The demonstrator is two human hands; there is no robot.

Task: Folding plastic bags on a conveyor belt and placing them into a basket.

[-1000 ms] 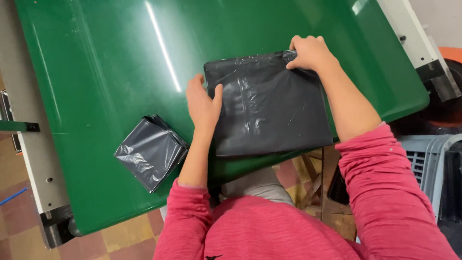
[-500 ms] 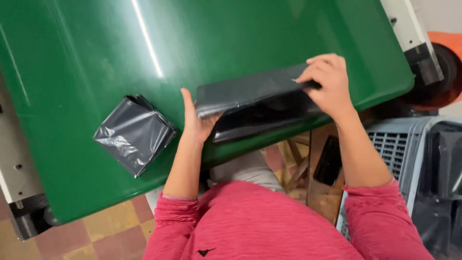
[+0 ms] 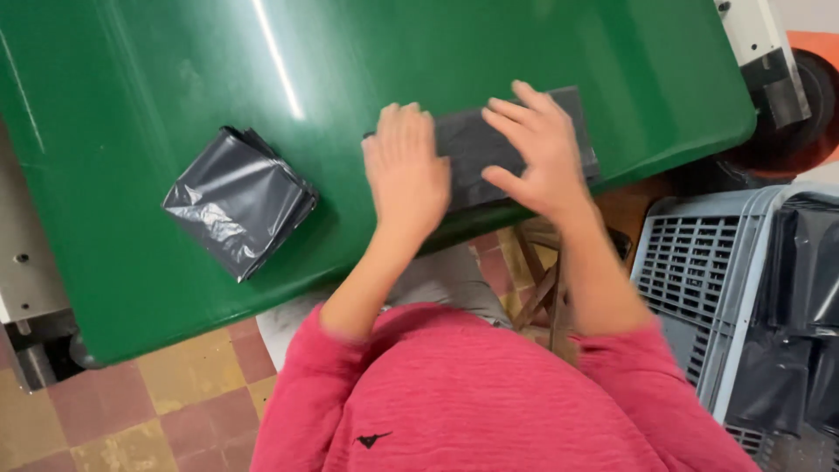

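A dark grey plastic bag [image 3: 472, 149], folded into a narrow strip, lies on the green table [image 3: 175, 79] near its front edge. My left hand [image 3: 406, 170] lies flat on the strip's left end, fingers together and pointing away from me. My right hand [image 3: 537, 149] presses on its right half with fingers spread. Neither hand grips the bag; both rest on top of it. A second dark grey bag [image 3: 238, 199], folded into a square bundle, sits to the left, well apart from my left hand.
A grey slatted plastic crate [image 3: 699, 262] holding more dark bags [image 3: 808, 332] stands at the right, below table level. A wooden stool frame [image 3: 542, 280] shows under the table edge. A white machine part [image 3: 765, 44] is at the top right. The floor is tiled.
The large flat bag was folded over by my right hand and is now a narrow strip. Both hands have come down flat on top of it.
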